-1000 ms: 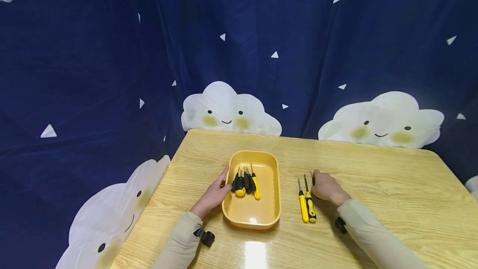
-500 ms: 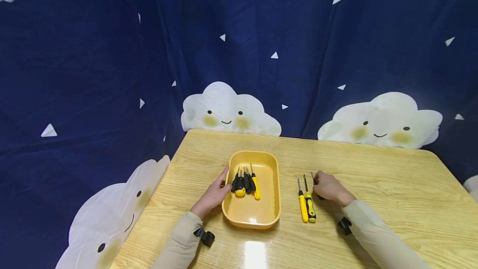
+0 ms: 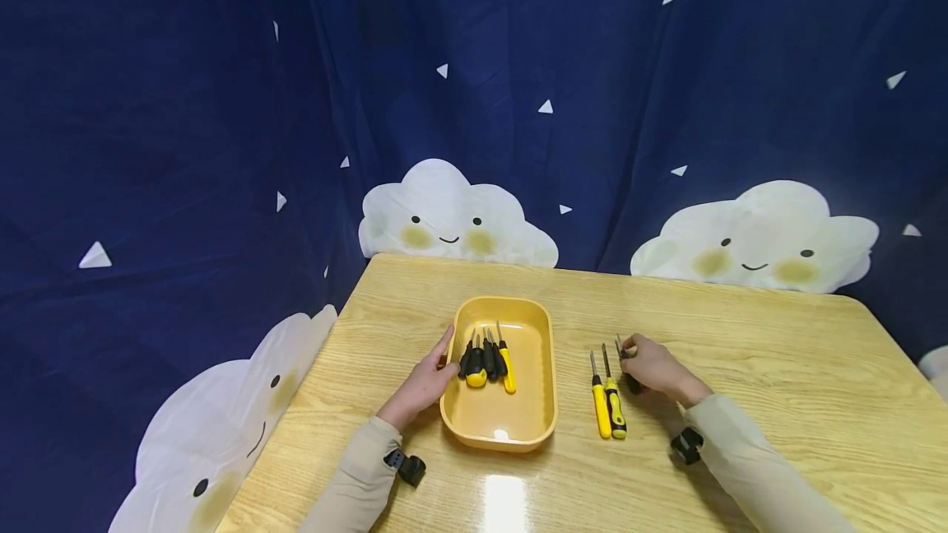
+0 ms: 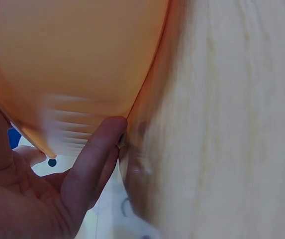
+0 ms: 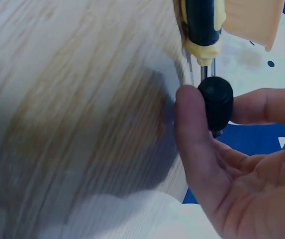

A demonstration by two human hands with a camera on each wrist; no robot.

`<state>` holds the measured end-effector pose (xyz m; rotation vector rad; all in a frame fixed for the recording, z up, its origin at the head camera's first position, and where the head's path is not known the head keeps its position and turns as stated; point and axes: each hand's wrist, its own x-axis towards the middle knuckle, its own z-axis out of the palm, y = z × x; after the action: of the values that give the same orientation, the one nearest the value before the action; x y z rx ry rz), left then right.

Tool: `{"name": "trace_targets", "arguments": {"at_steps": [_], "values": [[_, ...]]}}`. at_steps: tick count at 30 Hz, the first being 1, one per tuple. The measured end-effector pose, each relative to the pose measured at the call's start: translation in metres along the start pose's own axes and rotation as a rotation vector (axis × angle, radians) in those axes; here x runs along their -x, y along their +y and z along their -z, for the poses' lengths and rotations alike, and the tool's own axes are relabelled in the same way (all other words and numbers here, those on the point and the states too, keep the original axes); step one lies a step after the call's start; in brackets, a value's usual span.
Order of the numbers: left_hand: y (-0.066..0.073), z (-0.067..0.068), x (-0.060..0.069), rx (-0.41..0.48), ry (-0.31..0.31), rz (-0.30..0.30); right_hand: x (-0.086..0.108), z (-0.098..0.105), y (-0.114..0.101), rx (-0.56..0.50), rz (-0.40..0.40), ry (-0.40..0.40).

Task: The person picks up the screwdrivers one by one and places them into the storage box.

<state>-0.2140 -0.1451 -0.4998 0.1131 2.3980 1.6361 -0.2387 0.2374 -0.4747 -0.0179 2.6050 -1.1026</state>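
My left hand (image 3: 424, 385) holds the left side of a yellow plastic tray (image 3: 532, 428), thumb at the rim and fingers against the outer wall (image 4: 87, 124). Several screwdrivers lie side by side in the tray, mostly black-handled (image 3: 489, 360), one with a yellow handle (image 3: 508, 373). To the right, my right hand (image 3: 653, 367) pinches a small screwdriver by its black handle (image 5: 216, 102), thumb on one side and fingers on the other. Beside that hand, a yellow-handled screwdriver (image 3: 601, 414) and a yellow-and-black one (image 3: 616, 414) lie on the table, shafts pointing away.
All of this is on a light wooden table (image 3: 778, 368). Behind it and on the left hangs a dark blue curtain (image 3: 481, 39) with white clouds and triangles. Each wrist wears a small black camera.
My right hand has shifted slightly right, away from the two screwdrivers on the table, and more of the black-handled one shows. My left hand and the tray have stayed put.
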Motion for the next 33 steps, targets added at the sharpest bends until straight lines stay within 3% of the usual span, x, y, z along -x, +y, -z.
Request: {"name": "trace_targets", "arguments": {"at_steps": [11, 18, 33], "values": [[0.002, 0.001, 0.000, 0.014, -0.008, 0.001, -0.001, 0.000, -0.003, -0.191, 0.014, -0.022], [0.003, 0.001, 0.001, -0.011, -0.006, 0.005, 0.000, 0.001, -0.007, -0.349, 0.027, -0.091], [0.002, 0.000, 0.000, -0.025, 0.005, 0.005, 0.004, 0.003, -0.026, -0.536, 0.065, -0.195]]}}
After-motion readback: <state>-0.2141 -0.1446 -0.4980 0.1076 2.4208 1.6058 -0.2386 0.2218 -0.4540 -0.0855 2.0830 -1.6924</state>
